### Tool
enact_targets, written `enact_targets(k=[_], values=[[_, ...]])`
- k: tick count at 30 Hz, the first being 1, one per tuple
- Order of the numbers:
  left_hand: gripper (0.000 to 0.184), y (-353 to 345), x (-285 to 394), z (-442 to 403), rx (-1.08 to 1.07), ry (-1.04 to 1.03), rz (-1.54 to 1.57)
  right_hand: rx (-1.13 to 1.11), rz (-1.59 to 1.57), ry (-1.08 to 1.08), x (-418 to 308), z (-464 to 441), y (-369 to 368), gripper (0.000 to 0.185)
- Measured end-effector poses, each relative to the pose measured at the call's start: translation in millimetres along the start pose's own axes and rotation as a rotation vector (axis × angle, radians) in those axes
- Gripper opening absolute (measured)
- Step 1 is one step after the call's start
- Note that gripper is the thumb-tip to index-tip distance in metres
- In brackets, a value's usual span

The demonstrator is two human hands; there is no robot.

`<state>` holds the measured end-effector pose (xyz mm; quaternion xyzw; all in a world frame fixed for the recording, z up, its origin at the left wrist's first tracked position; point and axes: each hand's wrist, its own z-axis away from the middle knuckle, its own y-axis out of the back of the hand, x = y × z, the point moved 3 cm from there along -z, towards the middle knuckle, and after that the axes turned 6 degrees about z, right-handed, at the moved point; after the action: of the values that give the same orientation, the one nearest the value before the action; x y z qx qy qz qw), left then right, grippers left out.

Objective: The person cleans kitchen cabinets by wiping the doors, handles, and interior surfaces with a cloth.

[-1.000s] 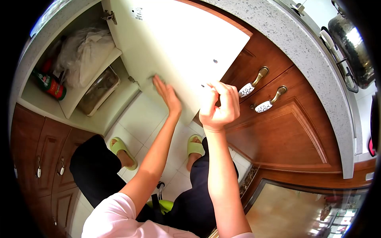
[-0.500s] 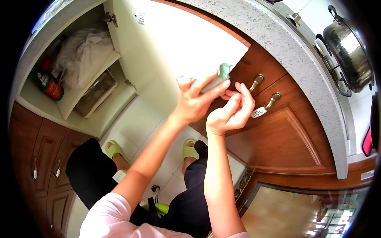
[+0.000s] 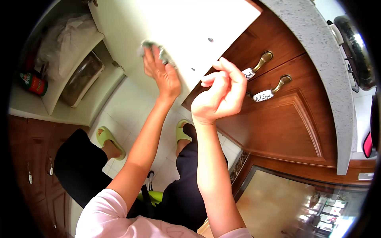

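My left hand (image 3: 160,77) is pressed to the white inner face of the open cabinet door (image 3: 178,27), its fingers over a crumpled grey-green cloth (image 3: 163,55). Parts of the cloth show past the fingertips and beside the thumb. My right hand (image 3: 222,93) is near the lower edge of the door, palm turned up. Its fingers are loosely bent and somewhat apart, and nothing shows in them. Just right of it are two drawer or door handles of brass and patterned white, the nearer one (image 3: 264,95) close to the knuckles.
Left of the door, the open cabinet holds plastic bags (image 3: 65,41), a red-and-green bottle (image 3: 33,84) and a clear-lidded container (image 3: 83,79). A grey countertop (image 3: 317,71) curves along the right, with a metal pot (image 3: 353,51) beyond it. My green slippers (image 3: 109,141) rest on the tiles.
My left hand has moved left with the cloth, away from my right hand, and now lies against the door. My right hand has shifted slightly left and up. The view has tilted.
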<state>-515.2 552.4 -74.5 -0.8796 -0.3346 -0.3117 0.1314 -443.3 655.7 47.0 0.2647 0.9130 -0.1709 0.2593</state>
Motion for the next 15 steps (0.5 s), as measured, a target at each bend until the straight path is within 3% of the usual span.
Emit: enact_targets(k=[2,7,10,15], values=[[0.062,1.4,-33.8,53.1,-0.010,0.189,-0.029,0.010,0.007,-0.090,0.0,-1.3,0.8,0.025],[0.067,-4.6,-79.9,161.7,0.012,0.928,0.120,-0.003,0.051,-0.030,6.5,-3.0,1.4,0.024],[0.067,-13.9,-49.9,153.0,0.056,0.926,0.185,0.003,0.070,-0.039,6.0,-2.6,0.3,0.024],[0.071,-11.0,47.4,98.8,-0.158,0.368,0.284,-0.010,0.083,-0.051,3.8,-0.7,-0.2,0.023]])
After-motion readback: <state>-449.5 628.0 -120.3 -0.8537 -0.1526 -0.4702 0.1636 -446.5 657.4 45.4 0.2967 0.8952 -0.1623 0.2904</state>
